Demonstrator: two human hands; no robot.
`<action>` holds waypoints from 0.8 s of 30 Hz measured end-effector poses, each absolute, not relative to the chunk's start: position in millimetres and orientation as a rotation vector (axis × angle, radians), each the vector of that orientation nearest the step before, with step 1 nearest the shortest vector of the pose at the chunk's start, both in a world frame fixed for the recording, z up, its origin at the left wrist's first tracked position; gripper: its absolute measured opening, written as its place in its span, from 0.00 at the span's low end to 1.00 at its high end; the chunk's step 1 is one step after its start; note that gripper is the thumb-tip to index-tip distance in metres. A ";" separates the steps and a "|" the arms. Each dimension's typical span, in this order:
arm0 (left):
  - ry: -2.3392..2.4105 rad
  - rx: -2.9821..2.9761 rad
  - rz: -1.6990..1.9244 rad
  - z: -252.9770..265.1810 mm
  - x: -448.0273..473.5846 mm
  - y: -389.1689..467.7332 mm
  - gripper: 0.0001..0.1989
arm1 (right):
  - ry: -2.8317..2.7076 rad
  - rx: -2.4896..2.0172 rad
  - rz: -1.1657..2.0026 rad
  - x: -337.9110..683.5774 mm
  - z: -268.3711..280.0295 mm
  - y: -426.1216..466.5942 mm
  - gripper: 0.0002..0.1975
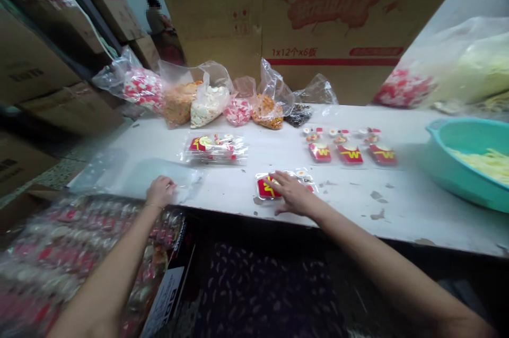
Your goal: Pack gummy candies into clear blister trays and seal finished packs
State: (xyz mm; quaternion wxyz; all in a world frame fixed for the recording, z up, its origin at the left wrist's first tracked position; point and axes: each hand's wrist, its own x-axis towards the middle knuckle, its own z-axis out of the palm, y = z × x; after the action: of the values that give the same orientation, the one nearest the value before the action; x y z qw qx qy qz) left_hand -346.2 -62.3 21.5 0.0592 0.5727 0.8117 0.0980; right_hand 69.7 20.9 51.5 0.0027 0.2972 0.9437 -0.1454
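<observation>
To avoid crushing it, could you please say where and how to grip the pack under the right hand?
Probably pinch the pack by its left end, from the left: it lies flat, and the right hand covers its middle, leaving that end mostly bare.

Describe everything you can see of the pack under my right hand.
The clear pack, plastic by its look, lies flat near the front edge of the table. A red piece with yellow marking fills its left end; a white-and-yellow round piece shows toward the right. Your spread right hand covers its middle, apparently touching it.
</observation>
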 end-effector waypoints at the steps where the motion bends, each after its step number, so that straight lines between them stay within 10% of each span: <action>1: 2.390 1.779 0.351 28.7 -328.4 -61.3 0.07 | 2.897 0.944 -0.430 77.4 48.9 31.8 0.48; 24: 1.666 1.934 0.926 -10.8 -66.8 -25.5 0.04 | 2.724 1.332 -0.251 180.4 35.5 -6.2 0.45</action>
State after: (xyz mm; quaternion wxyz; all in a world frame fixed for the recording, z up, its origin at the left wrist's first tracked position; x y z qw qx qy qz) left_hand -66.8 -25.5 -10.8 0.2115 0.6962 0.5996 0.3333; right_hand 180.4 -6.2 35.5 0.0494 0.4371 0.8943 -0.0822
